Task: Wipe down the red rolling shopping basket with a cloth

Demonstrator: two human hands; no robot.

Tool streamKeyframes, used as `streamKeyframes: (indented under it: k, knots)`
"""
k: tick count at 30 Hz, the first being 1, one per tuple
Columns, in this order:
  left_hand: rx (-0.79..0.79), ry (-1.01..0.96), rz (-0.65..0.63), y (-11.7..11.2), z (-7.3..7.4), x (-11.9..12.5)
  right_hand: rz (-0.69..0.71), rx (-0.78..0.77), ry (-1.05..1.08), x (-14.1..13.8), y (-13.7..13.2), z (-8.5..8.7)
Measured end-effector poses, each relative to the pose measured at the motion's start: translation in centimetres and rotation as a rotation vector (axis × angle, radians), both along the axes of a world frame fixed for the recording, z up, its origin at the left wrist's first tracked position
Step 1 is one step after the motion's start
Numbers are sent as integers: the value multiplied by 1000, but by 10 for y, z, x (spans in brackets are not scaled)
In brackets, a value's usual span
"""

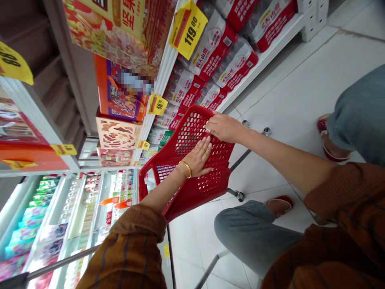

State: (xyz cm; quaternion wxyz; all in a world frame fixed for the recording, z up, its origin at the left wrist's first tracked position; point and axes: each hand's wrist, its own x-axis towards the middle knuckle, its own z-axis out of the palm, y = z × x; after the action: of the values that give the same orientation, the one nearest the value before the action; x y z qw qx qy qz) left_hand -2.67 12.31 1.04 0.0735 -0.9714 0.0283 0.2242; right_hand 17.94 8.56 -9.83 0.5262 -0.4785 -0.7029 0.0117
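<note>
A red perforated plastic shopping basket (183,188) sits on a wheeled metal cart frame in a shop aisle. My left hand (198,158), with a gold bangle on the wrist, lies flat with fingers stretched against the basket's side wall. My right hand (224,127) rests on the basket's upper rim, fingers curled over the edge. Both sleeves are brown with a check pattern.
Shelves on the left carry boxed gift packs (120,94), yellow price tags (188,30) and shrink-wrapped packs of bottled water (216,52). A lit chiller with drinks (57,216) is at lower left. My legs in grey trousers and red shoes (279,204) stand on white floor tiles.
</note>
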Motion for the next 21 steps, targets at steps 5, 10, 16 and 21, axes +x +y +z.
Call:
streamKeyframes:
  k: [5,10,16,21]
  knots:
    - [91,16,79,-7,-1,-6,-43,-28,-47,-6,-10,2]
    - [148,-10,146,-20,-1,-12,-54,-25,-26,-16,-18,-1]
    - [216,-46,261,-45,-4,-22,-124,-32,-26,-32,-35,-1]
    - [270,-83,346,-64,-10,-25,-128,-37,-14,-39,-48,3]
